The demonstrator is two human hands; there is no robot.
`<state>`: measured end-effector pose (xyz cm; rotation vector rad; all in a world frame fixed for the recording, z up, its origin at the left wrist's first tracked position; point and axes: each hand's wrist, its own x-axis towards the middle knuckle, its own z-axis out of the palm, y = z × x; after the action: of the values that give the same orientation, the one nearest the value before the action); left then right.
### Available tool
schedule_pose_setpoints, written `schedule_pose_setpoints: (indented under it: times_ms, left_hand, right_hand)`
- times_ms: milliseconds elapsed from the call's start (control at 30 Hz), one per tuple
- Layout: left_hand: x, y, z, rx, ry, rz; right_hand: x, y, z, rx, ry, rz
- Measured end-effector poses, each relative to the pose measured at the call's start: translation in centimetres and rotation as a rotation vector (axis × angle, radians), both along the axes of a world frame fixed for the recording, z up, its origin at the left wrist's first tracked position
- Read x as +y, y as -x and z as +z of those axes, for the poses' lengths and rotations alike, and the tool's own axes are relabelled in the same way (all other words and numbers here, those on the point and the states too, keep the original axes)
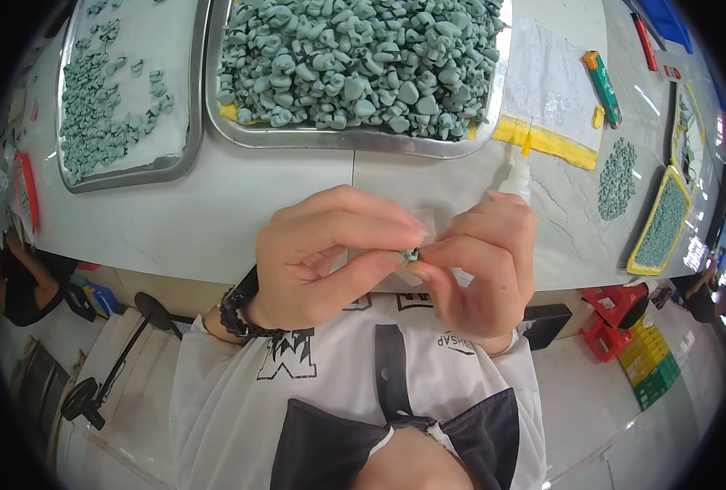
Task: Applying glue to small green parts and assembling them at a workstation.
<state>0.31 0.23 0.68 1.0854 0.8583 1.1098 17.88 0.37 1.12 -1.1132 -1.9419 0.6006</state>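
as a person in a white shirt with a dark collar works at a pale, marble-veined table, both bare hands meet over its near edge around one small grey-green piece, held up in front of the chest and largely hidden by the fingertips. the left hand, a dark beaded bracelet at its wrist, closes thumb and forefinger on the piece from the left; the right hand pinches it from the right, its other fingers curled. just beyond the right hand is a whitish bottle with a slender yellow nozzle, though whether the two touch cannot be told. across the table, a metal tray brims with similar grey-green pieces, while a second metal tray to the left carries a looser scatter on a white surface. to the right are a yellow-edged sheet, a green-and-orange box, a flat patch of tiny grey-green bits and a yellow-rimmed tray filled with more. red stools stand on the floor at right.
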Motion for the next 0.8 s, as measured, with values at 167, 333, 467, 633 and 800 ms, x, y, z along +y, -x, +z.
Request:
schedule_pose_setpoints:
  times_ms: [167,333,467,633,800]
  left_hand:
    - [0.02,0.22,0.00,0.038,-0.003,-0.036]
    - [0.24,0.56,-0.14,-0.027,0.049,-0.117]
    - [0.14,0.49,-0.23,-0.038,0.046,-0.140]
    - [-0.06,0.22,-0.24,-0.115,0.105,-0.090]
    - [-0.12,0.09,-0.29,-0.066,0.063,-0.048]
  right_hand:
    - [-0.12,0.02,0.04,-0.035,-0.015,-0.013]
    - [-0.19,-0.02,0.14,-0.016,0.016,-0.017]
    - [-0.05,-0.38,0.28,0.020,0.052,0.013]
    - [0.22,-0.49,0.60,0.097,0.083,0.051]
    - [0.15,-0.61,0.51,0.079,0.062,0.041]
